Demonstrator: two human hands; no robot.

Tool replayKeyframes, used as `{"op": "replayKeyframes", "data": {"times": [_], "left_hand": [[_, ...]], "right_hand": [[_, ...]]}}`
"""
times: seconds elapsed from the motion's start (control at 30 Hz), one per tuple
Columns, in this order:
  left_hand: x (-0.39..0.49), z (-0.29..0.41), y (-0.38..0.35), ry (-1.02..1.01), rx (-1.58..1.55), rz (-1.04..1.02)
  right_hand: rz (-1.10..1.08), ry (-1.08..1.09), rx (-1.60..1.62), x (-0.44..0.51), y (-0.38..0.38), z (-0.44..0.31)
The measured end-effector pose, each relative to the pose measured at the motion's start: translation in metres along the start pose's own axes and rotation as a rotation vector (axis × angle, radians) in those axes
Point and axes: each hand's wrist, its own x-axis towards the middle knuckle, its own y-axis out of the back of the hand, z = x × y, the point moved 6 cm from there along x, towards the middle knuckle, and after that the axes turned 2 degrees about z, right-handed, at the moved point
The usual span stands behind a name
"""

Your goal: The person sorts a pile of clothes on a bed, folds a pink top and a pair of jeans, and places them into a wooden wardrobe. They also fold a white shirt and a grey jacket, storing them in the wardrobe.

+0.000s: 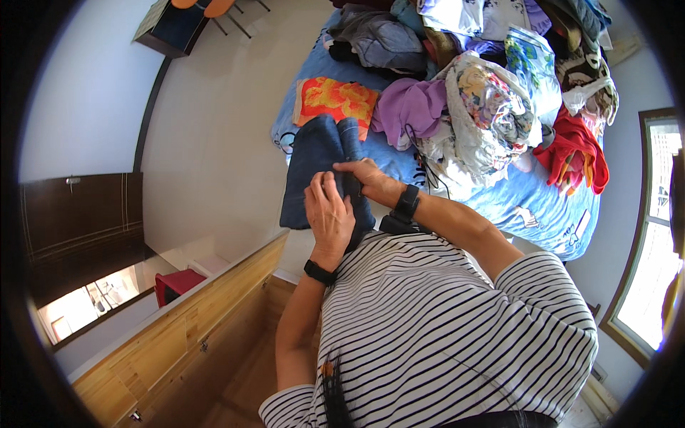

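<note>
Folded dark blue denim trousers lie in front of my body, their lower edge near the hem of my striped shirt. My left hand rests on top of the denim with its fingers slightly bent; whether it pinches the cloth is not clear. My right hand holds the narrower folded strip on the right side, with one digit stretched across it. Part of the denim is hidden under both hands. Just beyond its far end lies a folded orange and yellow patterned cloth on the bed.
The bed has a blue cover. On it lie a purple cloth, a bundle of floral fabric, a red garment, a grey padded garment and other clothes. An open wooden chest stands at my left. A window is at right.
</note>
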Motion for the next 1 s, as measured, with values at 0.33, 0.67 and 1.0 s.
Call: {"op": "replayKeyframes", "data": {"times": [0.33, 0.67, 1.0], "left_hand": [[-0.026, 0.005, -0.03, -0.272, 0.182, -0.106], [-0.064, -0.002, -0.051, -0.247, -0.194, -0.331], [-0.031, 0.056, -0.01, -0.463, -0.621, -0.419]], "right_hand": [[0.013, -0.194, 0.146, 0.019, 0.026, 0.028], [-0.372, 0.007, -0.925, -0.007, 0.057, 0.064], [-0.017, 0.174, -0.838, -0.081, 0.101, 0.025]]}}
